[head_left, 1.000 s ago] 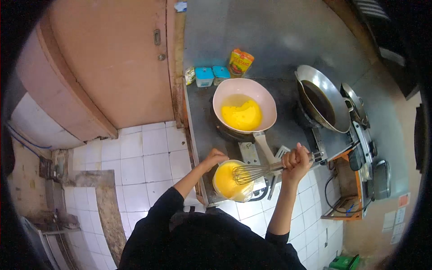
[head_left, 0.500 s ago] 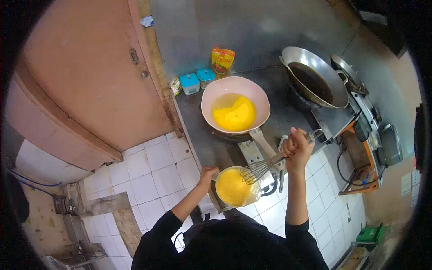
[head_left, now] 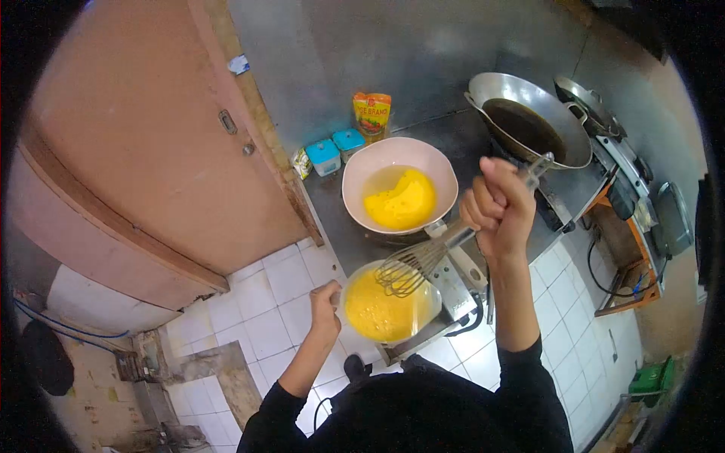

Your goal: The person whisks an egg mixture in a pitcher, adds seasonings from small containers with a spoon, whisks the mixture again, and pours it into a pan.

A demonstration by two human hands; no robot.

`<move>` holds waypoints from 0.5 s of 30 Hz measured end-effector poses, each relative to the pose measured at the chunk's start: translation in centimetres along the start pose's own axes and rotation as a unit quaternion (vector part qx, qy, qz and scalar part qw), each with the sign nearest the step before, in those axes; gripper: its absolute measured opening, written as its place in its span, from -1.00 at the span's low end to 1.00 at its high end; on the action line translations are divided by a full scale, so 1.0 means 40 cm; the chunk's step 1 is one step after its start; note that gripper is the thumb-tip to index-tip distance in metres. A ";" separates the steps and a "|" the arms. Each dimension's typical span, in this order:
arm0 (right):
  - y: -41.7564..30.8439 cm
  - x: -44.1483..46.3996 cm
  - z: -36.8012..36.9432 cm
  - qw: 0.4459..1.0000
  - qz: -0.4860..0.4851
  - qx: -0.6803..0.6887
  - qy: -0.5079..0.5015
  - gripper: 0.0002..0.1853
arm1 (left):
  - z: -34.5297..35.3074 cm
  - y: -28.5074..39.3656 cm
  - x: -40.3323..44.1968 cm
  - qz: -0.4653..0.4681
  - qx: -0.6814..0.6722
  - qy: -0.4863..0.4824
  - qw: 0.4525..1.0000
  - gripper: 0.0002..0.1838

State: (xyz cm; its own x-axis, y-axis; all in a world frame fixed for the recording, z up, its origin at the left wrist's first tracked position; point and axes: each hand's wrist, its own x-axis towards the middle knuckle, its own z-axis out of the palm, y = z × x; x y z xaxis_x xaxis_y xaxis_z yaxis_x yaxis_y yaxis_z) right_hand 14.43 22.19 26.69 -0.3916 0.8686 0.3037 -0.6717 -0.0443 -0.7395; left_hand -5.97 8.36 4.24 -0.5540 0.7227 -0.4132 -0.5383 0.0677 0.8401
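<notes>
My left hand [head_left: 326, 308] is closed round the handle of a clear measuring jug [head_left: 429, 302] that holds beaten egg [head_left: 377, 313]. A wire whisk [head_left: 423, 260] is gripped by its handle in my right hand [head_left: 500, 208]; its wire loops hang over the jug. Whether the wire tips touch the egg I cannot tell. Just beyond the jug, a pink frying pan [head_left: 355, 177] sits on the stove with yellow egg [head_left: 411, 202] lying in clear oil. The pan's handle [head_left: 468, 268] points towards me, partly behind the whisk and my right hand.
Behind the pan stand an orange-labelled oil pouch [head_left: 371, 115] and two blue-lidded tubs [head_left: 323, 155]. A large wok [head_left: 521, 87] with dark oil is on the right, a lidded pan [head_left: 585, 109] beyond it. A pink door [head_left: 143, 128] is at left, white floor tiles [head_left: 283, 287] below.
The whisk has risen towards me and shifted left over the jug. My left hand and the jug have moved slightly left. The view has shifted, and the egg still lies in the pan.
</notes>
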 end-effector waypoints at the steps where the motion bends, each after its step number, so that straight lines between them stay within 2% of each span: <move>1: -0.008 0.018 0.011 1.000 0.001 0.023 -0.004 -0.57 | 0.009 0.033 -0.007 0.009 -0.011 0.020 1.000 -0.78; 4: -0.026 0.082 0.041 0.997 -0.057 -0.011 -0.044 -0.58 | 0.056 0.133 -0.018 0.030 -0.035 0.045 0.998 -0.78; 6: -0.046 0.127 0.054 0.997 -0.043 0.022 -0.054 -0.59 | 0.077 0.186 -0.008 0.084 -0.018 0.051 0.995 -0.75; 8: -0.066 0.181 0.057 0.996 -0.032 0.056 -0.064 -0.59 | 0.081 0.221 0.027 0.093 -0.010 0.028 0.995 -0.77; 10: -0.083 0.235 0.054 0.995 -0.024 0.085 -0.056 -0.61 | 0.120 0.265 0.047 0.083 -0.043 0.097 0.991 -0.82; 11: -0.094 0.255 0.057 0.995 -0.046 0.075 -0.054 -0.62 | 0.121 0.295 0.045 0.076 -0.004 0.063 0.995 -0.86; 15: -0.136 0.346 0.041 0.991 -0.107 0.081 -0.001 -0.63 | 0.174 0.365 0.094 0.069 0.003 0.034 0.997 -0.89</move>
State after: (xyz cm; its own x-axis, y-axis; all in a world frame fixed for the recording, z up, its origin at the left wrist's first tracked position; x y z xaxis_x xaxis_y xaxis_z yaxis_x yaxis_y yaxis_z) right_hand 11.62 33.66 35.89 -0.2310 0.8657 0.4440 -0.8315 0.0613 -0.5521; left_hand -11.49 16.86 17.42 -0.6648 0.6766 -0.3166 -0.4498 -0.0242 0.8928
